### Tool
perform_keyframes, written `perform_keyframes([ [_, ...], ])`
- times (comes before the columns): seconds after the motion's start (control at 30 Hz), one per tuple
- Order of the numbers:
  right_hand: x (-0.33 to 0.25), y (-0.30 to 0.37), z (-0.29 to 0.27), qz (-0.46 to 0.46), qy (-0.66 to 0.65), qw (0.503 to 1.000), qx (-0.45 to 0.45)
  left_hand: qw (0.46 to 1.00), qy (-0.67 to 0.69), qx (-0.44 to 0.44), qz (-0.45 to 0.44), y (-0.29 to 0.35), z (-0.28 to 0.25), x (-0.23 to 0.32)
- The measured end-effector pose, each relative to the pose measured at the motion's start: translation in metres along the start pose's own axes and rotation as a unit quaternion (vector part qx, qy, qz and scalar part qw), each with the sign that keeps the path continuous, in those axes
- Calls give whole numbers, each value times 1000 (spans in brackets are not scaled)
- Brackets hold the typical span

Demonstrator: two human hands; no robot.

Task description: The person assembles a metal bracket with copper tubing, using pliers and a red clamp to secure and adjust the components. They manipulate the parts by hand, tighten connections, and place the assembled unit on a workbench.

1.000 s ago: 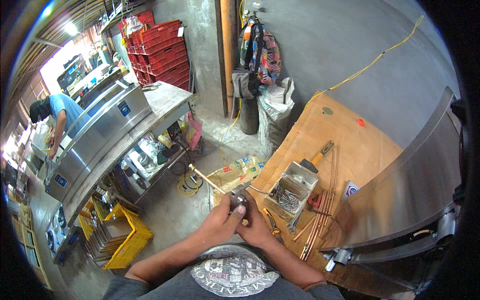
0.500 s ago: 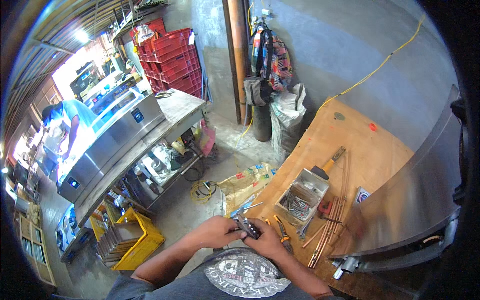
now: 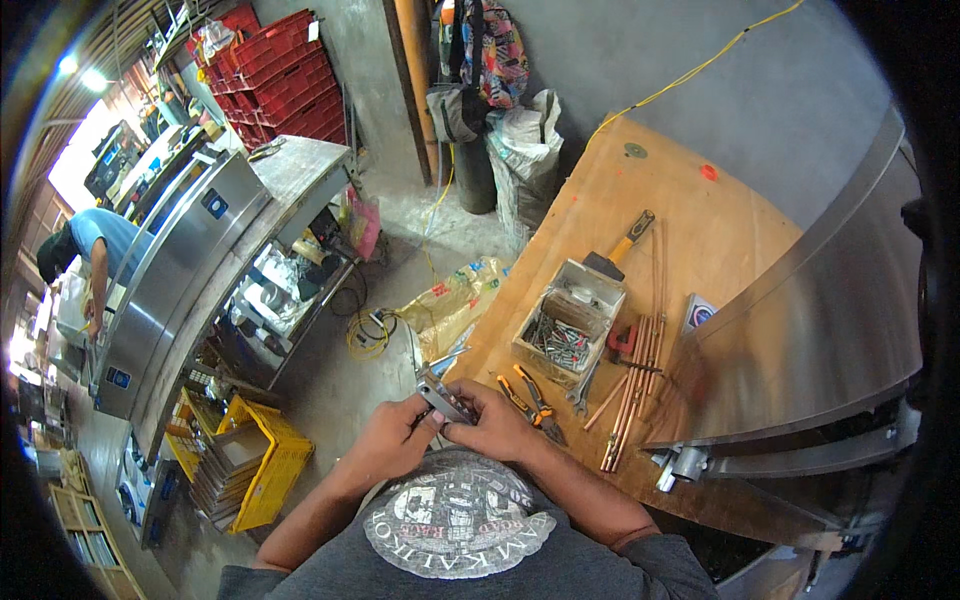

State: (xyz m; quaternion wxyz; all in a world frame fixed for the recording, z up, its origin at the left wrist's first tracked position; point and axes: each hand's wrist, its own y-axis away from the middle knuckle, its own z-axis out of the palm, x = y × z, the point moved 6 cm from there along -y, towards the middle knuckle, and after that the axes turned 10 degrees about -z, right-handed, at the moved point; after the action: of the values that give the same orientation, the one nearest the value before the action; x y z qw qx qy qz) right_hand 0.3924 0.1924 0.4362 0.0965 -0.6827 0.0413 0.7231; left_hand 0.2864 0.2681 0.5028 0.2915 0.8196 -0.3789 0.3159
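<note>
A big wooden table point(image 3: 740, 215) is on the right. A shiny metal sheet point(image 3: 790, 340) is at the table's right side. Long copper pipes point(image 3: 641, 400) lie in a bunch on the wood. Just to their left is a box point(image 3: 541, 363). A hammer point(image 3: 622, 248) with a yellow and black handle lies behind the box. The left hand point(image 3: 393, 440) and the right hand point(image 3: 492, 422) are close together, near the table's edge. Pliers point(image 3: 536, 402) with orange handles lie just right of the right hand. A wrench point(image 3: 583, 393) lies between the pliers and the pipes. Both hands have their fingers closed around a gray metal tool point(image 3: 445, 398). It tilts between them, and its top end pokes out. Little screws point(image 3: 562, 343) fill the box's front part.
</note>
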Motion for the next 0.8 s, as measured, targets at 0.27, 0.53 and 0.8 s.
perform_keyframes([
  [0.27,-9,8,-2,-58,28,996,-58,999,15,-15,38,8,4,-5],
  [0.53,-34,17,0,-57,22,998,-28,990,-15,28,139,10,1,-7],
  [0.8,-22,13,-3,-58,-86,990,-91,985,-38,-17,167,21,1,-16],
])
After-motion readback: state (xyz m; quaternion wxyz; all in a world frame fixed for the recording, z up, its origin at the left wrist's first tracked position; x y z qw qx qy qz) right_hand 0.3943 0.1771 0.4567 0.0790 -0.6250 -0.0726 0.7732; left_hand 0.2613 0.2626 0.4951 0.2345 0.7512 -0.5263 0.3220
